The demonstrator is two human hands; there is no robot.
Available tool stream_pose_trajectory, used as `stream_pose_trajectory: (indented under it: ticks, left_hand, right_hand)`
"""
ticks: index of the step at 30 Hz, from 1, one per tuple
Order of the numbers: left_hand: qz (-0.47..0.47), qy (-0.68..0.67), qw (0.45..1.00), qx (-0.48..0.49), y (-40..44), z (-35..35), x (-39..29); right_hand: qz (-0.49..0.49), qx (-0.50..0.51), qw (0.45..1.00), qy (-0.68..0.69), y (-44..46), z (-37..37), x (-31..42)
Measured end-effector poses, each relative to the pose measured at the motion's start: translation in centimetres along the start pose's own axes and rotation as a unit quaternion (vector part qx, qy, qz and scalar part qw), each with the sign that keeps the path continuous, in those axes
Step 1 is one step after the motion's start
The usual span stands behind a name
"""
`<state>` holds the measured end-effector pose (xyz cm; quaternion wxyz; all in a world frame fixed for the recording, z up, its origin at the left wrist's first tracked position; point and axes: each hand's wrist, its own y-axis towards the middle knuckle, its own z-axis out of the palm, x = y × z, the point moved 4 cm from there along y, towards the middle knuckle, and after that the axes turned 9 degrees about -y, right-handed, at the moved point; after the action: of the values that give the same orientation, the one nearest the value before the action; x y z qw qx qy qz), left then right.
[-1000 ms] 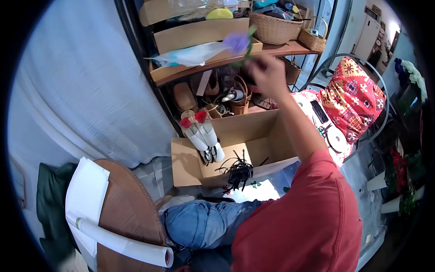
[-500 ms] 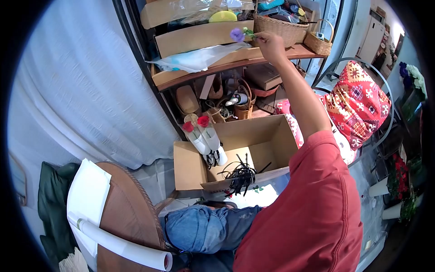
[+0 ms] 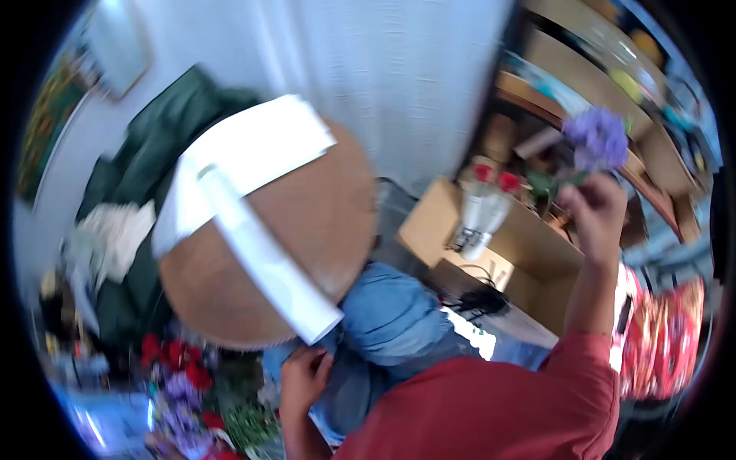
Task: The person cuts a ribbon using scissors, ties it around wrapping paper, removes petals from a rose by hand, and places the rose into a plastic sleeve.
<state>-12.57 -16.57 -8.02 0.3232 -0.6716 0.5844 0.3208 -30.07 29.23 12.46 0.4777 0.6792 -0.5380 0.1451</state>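
Observation:
My right hand (image 3: pixel 596 211) is closed round the green stem of a purple flower (image 3: pixel 598 138), raised over the cardboard box (image 3: pixel 540 280). The frilly bloom stands above my fingers; motion blurs it. Low in the view my left hand (image 3: pixel 305 379) is by my jeans, its fingers loosely bent and apart, with nothing visible in them. Just above it is the end of a rolled white paper (image 3: pixel 268 264), lying across the round brown table (image 3: pixel 330 207). Two red roses (image 3: pixel 494 178) in white wrapping lean at the box's left corner.
White sheets (image 3: pixel 253 146) lie on the table, with dark green fabric (image 3: pixel 172 123) behind. Black ribbons (image 3: pixel 479 300) hang on the box's near edge. Shelves (image 3: pixel 652 184) stand at the upper right, a patterned red cushion (image 3: pixel 663 337) below. Red and purple flowers (image 3: pixel 180 383) are at the lower left.
My view has swung left, bringing the whole table and my left hand into sight. My right hand has brought the purple flower away from the shelf, back over the box.

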Motion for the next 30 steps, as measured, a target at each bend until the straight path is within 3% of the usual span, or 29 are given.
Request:
stream_pose_trajectory:
  ticks: [2, 4, 5, 7, 8, 9, 11, 12, 13, 15, 16, 22, 24, 27, 30]
  left_hand:
    - [-0.026, -0.009, 0.999, -0.022, -0.7, 0.0, 0.3]
    - [0.109, 0.023, 0.993, -0.040, -1.5, 0.0, -0.4]
    - [0.098, 0.026, 0.993, -0.066, -2.1, -0.4, -0.7]
    - [0.140, 0.039, 0.984, -0.108, -3.8, -1.6, -2.1]
    - [0.150, -0.018, 0.980, -0.129, -4.6, -2.4, -2.9]
    - [0.131, -0.015, 0.979, -0.157, -5.5, -3.3, -3.7]
    - [0.091, -0.327, 0.938, -0.077, -7.5, -3.6, -4.7]
    - [0.113, -0.347, 0.926, -0.098, -8.2, -3.2, -4.8]
    - [0.099, -0.351, 0.923, -0.123, -9.1, -3.1, -4.2]
    - [0.112, -0.233, 0.948, -0.189, -10.5, -3.1, -3.8]
    - [0.068, -0.246, 0.947, -0.195, -11.0, -3.1, -3.2]
    - [0.034, -0.208, 0.932, -0.296, -13.5, -2.4, 0.9]
    - [-0.026, -0.142, 0.922, -0.360, -14.4, -2.7, 2.6]
    - [-0.041, -0.089, 0.898, -0.429, -15.6, -3.0, 6.5]
    - [-0.091, -0.123, 0.861, -0.485, -17.8, -1.3, 10.0]
  right_hand:
    - [-0.047, 0.089, 0.988, 0.117, -0.4, 6.7, 2.7]
    - [-0.050, 0.207, 0.958, 0.194, -1.3, 12.6, 5.2]
    - [-0.017, 0.257, 0.933, 0.250, -2.2, 15.2, 7.2]
    - [-0.061, 0.329, 0.889, 0.314, -4.6, 19.5, 10.6]
    - [-0.106, 0.384, 0.867, 0.299, -6.2, 21.6, 11.2]
    - [-0.172, 0.385, 0.837, 0.349, -8.0, 23.6, 12.5]
    - [-0.217, 0.408, 0.827, 0.320, -11.2, 25.5, 15.1]
    - [-0.240, 0.419, 0.821, 0.306, -12.8, 26.4, 16.3]
    - [-0.251, 0.430, 0.811, 0.306, -14.1, 27.3, 16.6]
    - [-0.265, 0.459, 0.790, 0.310, -16.4, 28.8, 17.2]
    - [-0.264, 0.455, 0.796, 0.299, -17.2, 29.3, 17.4]
    - [-0.319, 0.467, 0.786, 0.250, -20.6, 30.4, 17.8]
    - [-0.324, 0.463, 0.785, 0.256, -20.9, 30.8, 16.7]
    - [-0.335, 0.462, 0.793, 0.214, -21.1, 31.3, 14.6]
    - [-0.366, 0.473, 0.784, 0.167, -21.8, 32.3, 13.2]
